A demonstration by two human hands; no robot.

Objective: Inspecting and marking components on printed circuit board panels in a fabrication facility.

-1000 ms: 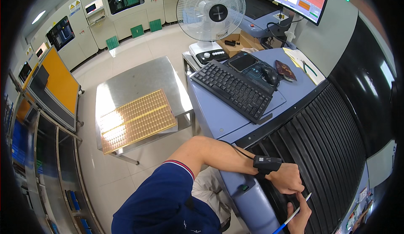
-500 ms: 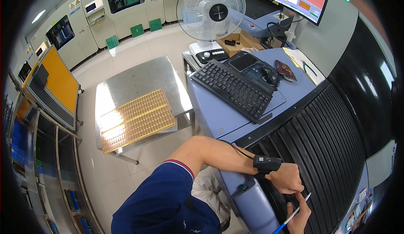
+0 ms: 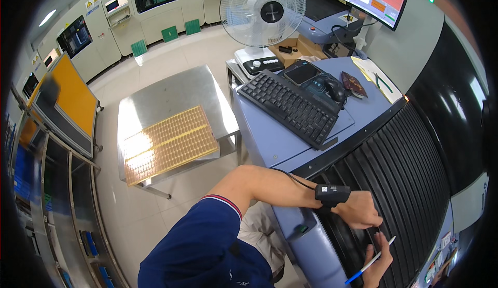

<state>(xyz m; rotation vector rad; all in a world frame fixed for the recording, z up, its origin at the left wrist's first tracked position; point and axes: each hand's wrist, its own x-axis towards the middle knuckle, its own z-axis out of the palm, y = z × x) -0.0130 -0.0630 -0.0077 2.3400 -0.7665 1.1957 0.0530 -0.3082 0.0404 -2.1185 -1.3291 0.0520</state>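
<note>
My left hand is held over the black ribbed cover, its fingers curled together; whatever they pinch is hidden. A black box-shaped device with a cable is strapped to that wrist. Just below it, my right hand has a slim white-and-blue pen-shaped stick held between its fingers, slanting up to the right. The fingertips of both hands are close together, and I cannot tell whether a small thing lies between them.
On the blue machine top lie a black keyboard, a mouse and pliers on paper. A fan stands behind. Left is a steel table bearing a gold panel. A monitor hangs at upper right.
Both hands have shifted slightly right in the picture, still close together over the ribbed cover. The stick has moved along with my right hand.
</note>
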